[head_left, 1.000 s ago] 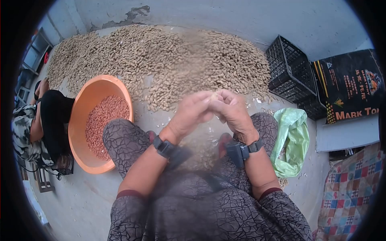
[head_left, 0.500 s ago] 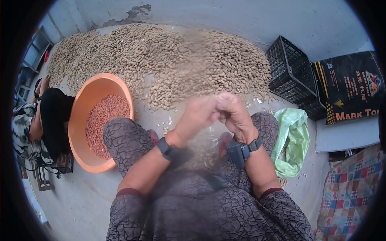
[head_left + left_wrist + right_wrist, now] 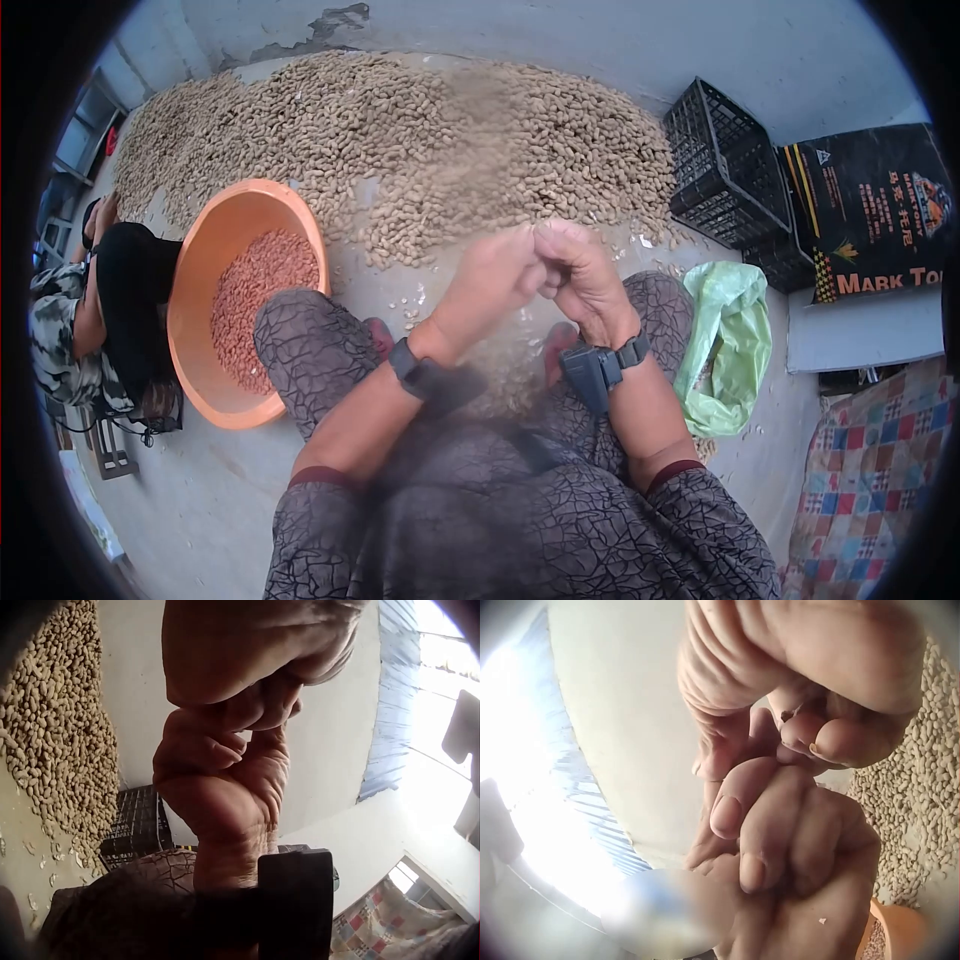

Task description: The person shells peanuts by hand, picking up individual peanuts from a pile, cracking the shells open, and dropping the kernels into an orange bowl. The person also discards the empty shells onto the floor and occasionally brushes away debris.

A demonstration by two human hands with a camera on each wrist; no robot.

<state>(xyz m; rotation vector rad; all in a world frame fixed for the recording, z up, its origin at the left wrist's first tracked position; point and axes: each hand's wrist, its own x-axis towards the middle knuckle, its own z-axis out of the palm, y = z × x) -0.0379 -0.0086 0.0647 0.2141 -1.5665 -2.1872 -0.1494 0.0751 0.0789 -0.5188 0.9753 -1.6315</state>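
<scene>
Curled hands meet, fingertips tucked closer

Head view: the left hand and right hand touch, fingers drawn in tighter than a second ago; the pale bit then between them is hidden, so its progress can't be judged. Beyond them spreads a heap of tan unshelled peanuts; left, reddish kernels fill part of a round orange basin; right, a translucent green plastic bag.

Left wrist view: both hands curl together, any grip unclear.

Right wrist view: a tiny brown bit shows by the right fingers.

Left hand touching right hand — fingers curled, wrists apart.
</scene>
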